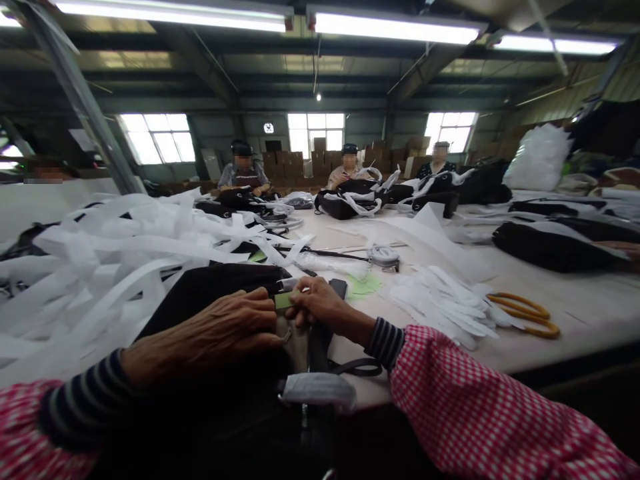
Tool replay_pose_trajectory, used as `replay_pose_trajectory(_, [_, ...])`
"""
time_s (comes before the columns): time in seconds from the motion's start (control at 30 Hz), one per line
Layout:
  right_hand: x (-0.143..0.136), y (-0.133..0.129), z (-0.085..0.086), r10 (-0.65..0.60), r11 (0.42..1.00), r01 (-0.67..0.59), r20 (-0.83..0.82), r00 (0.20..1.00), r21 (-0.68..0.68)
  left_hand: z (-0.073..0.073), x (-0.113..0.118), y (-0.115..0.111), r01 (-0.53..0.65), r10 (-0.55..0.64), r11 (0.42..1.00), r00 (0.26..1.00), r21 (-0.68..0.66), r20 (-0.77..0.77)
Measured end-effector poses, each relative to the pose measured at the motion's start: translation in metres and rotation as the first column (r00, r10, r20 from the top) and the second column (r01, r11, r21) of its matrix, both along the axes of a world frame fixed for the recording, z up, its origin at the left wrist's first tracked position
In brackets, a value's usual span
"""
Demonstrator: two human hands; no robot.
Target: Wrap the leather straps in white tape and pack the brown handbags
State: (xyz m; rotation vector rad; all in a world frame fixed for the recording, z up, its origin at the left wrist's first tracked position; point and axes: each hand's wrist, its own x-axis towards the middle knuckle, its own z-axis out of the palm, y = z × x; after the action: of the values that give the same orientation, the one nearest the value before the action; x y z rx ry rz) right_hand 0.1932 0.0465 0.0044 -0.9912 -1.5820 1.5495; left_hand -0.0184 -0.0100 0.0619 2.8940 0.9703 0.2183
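A black bag lies across the near edge of the table, with a wrapped grey-white handle on it. My right hand pinches a small green tag between thumb and fingers above the bag's opening. To its left, my left hand rests on the black fabric with its fingers bent close together near the tag's left end. What those fingers hold, if anything, is hidden. A black strap hangs below my right hand.
White strips pile up at the left. Orange-handled scissors and white pieces lie at the right. Further back are more black bags, a wrapped strap bundle and three seated people.
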Motion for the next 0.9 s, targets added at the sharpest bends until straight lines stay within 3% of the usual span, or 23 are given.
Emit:
replay_pose_trajectory(0.1, [0.006, 0.001, 0.004, -0.027, 0.996, 0.025, -0.024, 0.999, -0.088, 0.008, -0.016, -0.004, 0.048, -0.05, 0.993, 0.999, -0.105, -0.018])
replay_pose_trajectory(0.17, [0.006, 0.002, 0.004, -0.039, 0.994, 0.035, -0.036, 0.999, -0.104, 0.009, -0.02, -0.006, 0.039, -0.041, 0.994, 0.999, -0.104, -0.02])
replay_pose_trajectory(0.37, [0.003, 0.003, 0.0, -0.124, 0.99, 0.124, 0.0, 0.992, -0.065, 0.006, -0.014, -0.012, -0.039, 0.038, 0.999, 0.996, -0.015, -0.084])
replay_pose_trajectory(0.47, [0.004, 0.002, -0.001, -0.206, 0.977, 0.208, 0.051, 0.977, -0.043, 0.011, -0.012, -0.013, -0.056, 0.052, 0.997, 0.996, -0.056, -0.075])
replay_pose_trajectory(0.6, [0.005, -0.001, -0.001, -0.215, 0.976, 0.216, 0.105, 0.971, 0.001, 0.013, -0.005, -0.003, -0.076, 0.072, 0.987, 0.997, -0.142, -0.033])
replay_pose_trajectory(0.8, [0.004, -0.003, -0.004, -0.167, 0.986, 0.165, 0.073, 0.983, 0.036, -0.01, 0.025, 0.02, -0.027, 0.037, 0.998, 0.983, 0.058, -0.179])
replay_pose_trajectory(0.9, [0.005, -0.001, -0.008, -0.131, 0.99, 0.128, 0.046, 0.99, 0.062, -0.008, 0.032, 0.02, -0.038, 0.053, 0.997, 0.974, 0.071, -0.22])
